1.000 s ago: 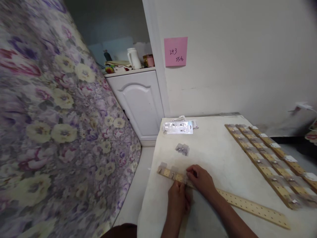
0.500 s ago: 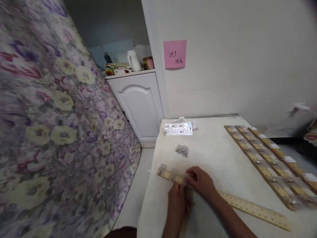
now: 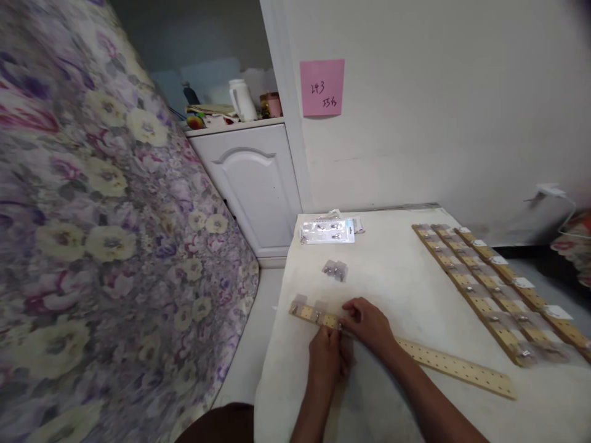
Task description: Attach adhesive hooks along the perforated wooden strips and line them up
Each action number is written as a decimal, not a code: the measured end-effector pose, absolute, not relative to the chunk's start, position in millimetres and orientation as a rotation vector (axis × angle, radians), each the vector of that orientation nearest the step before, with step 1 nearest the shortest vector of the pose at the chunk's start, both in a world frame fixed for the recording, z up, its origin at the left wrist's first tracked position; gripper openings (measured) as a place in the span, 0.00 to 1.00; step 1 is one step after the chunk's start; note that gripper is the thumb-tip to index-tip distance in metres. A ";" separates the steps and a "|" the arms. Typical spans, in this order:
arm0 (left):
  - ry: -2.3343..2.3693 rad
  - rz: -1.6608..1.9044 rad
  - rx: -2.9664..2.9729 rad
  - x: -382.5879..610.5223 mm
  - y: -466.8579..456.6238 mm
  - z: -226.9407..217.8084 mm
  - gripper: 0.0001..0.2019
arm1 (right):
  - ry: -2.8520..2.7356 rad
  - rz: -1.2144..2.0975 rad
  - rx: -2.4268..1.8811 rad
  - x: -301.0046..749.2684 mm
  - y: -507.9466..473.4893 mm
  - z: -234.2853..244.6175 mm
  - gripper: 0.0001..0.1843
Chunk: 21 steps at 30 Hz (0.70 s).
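Observation:
A long pale wooden strip (image 3: 455, 366) with rows of holes lies slantwise across the table, passing under my hands. Toward its left end, clear plastic squares with small metal hooks (image 3: 318, 312) sit on it. My left hand (image 3: 325, 354) is closed at the strip's near edge, with the thumb and finger against the wood. My right hand (image 3: 367, 323) touches the strip from the far side, its fingers bent together by a small shiny piece; what they pinch is hidden. Beyond the strip lies a small pile of clear hook pieces (image 3: 335, 271).
Flat clear packages with hooks (image 3: 327, 231) lie near the table's far left corner. Several wooden strips fitted with clear hook squares (image 3: 482, 300) lie on the right. A floral curtain (image 3: 133, 246) hangs left, and a white wall (image 3: 415, 123) stands behind the cream-covered table (image 3: 392, 258).
The view has tilted down a little, so everything sits higher in the picture. Both hands stay at the same part of the strip, with only slight finger movement.

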<state>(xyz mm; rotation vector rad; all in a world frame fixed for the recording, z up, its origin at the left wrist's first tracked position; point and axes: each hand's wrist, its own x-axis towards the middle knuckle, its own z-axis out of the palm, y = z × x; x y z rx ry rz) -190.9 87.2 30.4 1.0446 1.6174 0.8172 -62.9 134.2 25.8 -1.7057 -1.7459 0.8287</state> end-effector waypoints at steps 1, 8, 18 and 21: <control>1.620 0.813 1.045 -190.7 87.4 31.1 0.12 | -1.743 0.830 -1.705 -62.9 134.1 25.9 0.13; 1.620 0.818 1.043 -189.7 86.0 34.5 0.12 | -1.729 0.847 -1.703 -62.9 133.3 26.4 0.14; 1.674 0.818 1.060 -191.2 88.1 31.6 0.11 | -1.738 0.956 -1.690 -64.4 142.5 17.5 0.16; 1.672 0.852 1.097 -194.3 84.7 36.7 0.10 | -1.738 0.962 -1.673 -65.3 142.0 18.5 0.19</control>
